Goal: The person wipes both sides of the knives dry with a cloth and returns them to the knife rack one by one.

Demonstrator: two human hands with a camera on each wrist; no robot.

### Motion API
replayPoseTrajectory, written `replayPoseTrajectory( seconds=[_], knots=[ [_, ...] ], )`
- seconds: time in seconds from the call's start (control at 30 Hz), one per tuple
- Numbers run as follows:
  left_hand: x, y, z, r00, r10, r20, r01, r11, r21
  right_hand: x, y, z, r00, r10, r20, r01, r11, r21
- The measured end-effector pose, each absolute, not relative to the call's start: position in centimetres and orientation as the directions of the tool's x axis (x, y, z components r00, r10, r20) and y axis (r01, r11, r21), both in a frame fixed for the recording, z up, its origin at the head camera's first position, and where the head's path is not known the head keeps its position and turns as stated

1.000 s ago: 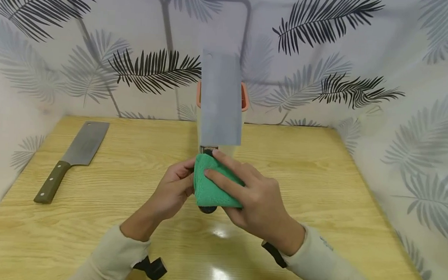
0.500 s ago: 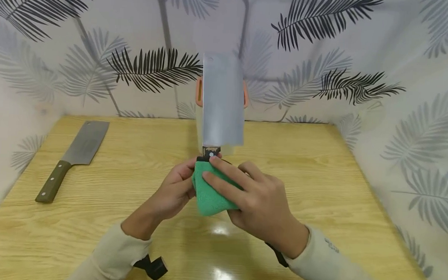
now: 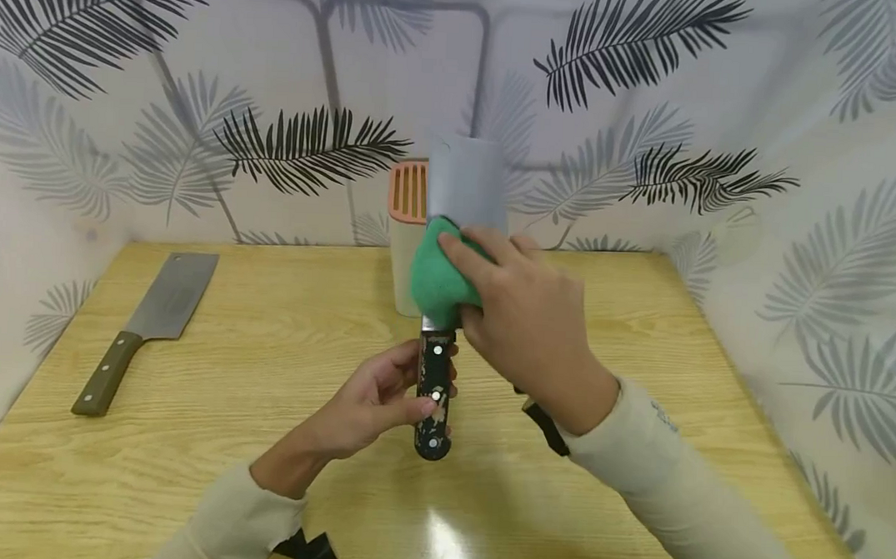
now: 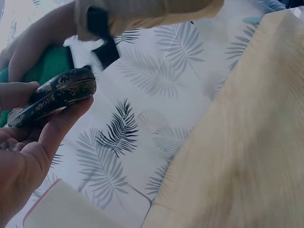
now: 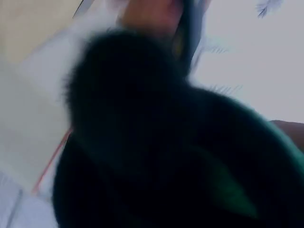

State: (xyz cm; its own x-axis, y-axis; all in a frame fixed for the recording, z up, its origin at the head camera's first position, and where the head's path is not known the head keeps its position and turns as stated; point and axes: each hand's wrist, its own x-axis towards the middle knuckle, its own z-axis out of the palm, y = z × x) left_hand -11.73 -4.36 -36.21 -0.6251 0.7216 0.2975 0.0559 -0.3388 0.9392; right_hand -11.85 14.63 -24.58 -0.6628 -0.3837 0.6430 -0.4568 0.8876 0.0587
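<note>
1. Black-handled cleaver (image 3: pixel 469 189) is being held above the wooden table (image 3: pixel 280 330), and I am seeing its blade (image 3: pixel 471 164) pointing forward, away from the body.

2. Knife block (image 3: pixel 406 265), cream with a slotted coral top, is standing at the back of the table, partly hidden behind the cleaver; I am judging that some room there helps the metal avoid knocking it.

3. Olive-handled cleaver (image 3: pixel 163 305) is lying on the table to the left, well apart from both hands.

4. Right hand (image 3: pixel 532 316) is pinching a cloth over the lower blade, its fingers bent across the front. I am taking the sharp edge to be on this side, so fingertips are needing cloth beneath them.

5. Left hand (image 3: pixel 383 393) is gripping the handle, thumb across the front, fingers clamped round behind. I am counting on that hold being firm, since the wiping is pushing against it.

6. Green cloth (image 3: pixel 441 275) is covering the blade just above the handle. The right wrist view is coming through dark and blurred, so I cannot tell whether it is wrapping the edge; flat, lengthwise strokes are seeming safest.

7. Handle (image 3: pixel 436 371) is showing worn patches and three pale rivets (image 3: pixel 433 443).
</note>
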Motion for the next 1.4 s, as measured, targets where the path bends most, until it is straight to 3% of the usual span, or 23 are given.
replayPoseTrajectory(
  seconds=[0.17, 0.33, 0.5, 0.7, 0.87, 1.07, 1.27, 1.4],
  knots=[
    [-11.4, -4.4, -36.6, -0.644, 0.733, 0.218, -0.030, -0.310, 0.950, -14.5, 15.3, -24.5, -0.571, -0.408, 0.712, -0.497, 0.862, 0.095],
    [-12.1, -4.8, -36.9, -0.653, 0.691, 0.310, 0.034, -0.383, 0.923, -13.6, 15.2, -27.2, -0.508, -0.582, 0.635, -0.691, 0.716, 0.103],
    [-12.5, -5.2, -36.8, -0.672, 0.663, 0.330, 0.070, -0.387, 0.920, -13.5, 15.7, -29.2, -0.521, -0.637, 0.568, -0.750, 0.659, 0.052],
    [-12.1, -5.4, -37.0, -0.660, 0.707, 0.255, 0.030, -0.314, 0.949, -15.3, 16.3, -29.1, -0.526, -0.551, 0.648, -0.708, 0.706, 0.026],
    [-11.5, -5.2, -37.1, -0.586, 0.766, 0.264, 0.026, -0.308, 0.951, -17.6, 17.2, -26.6, -0.594, -0.475, 0.649, -0.642, 0.766, -0.027],
    [-11.4, -5.2, -36.9, -0.575, 0.758, 0.309, 0.030, -0.358, 0.933, -18.4, 17.5, -25.1, -0.694, -0.531, 0.486, -0.640, 0.764, -0.079],
    [-12.0, -5.6, -36.9, -0.628, 0.726, 0.281, 0.022, -0.344, 0.939, -17.3, 16.9, -27.3, -0.602, -0.622, 0.501, -0.727, 0.686, -0.022],
    [-12.7, -5.9, -36.8, -0.631, 0.714, 0.304, 0.024, -0.374, 0.927, -16.0, 16.1, -28.3, -0.578, -0.638, 0.509, -0.753, 0.658, -0.031]
  ],
)
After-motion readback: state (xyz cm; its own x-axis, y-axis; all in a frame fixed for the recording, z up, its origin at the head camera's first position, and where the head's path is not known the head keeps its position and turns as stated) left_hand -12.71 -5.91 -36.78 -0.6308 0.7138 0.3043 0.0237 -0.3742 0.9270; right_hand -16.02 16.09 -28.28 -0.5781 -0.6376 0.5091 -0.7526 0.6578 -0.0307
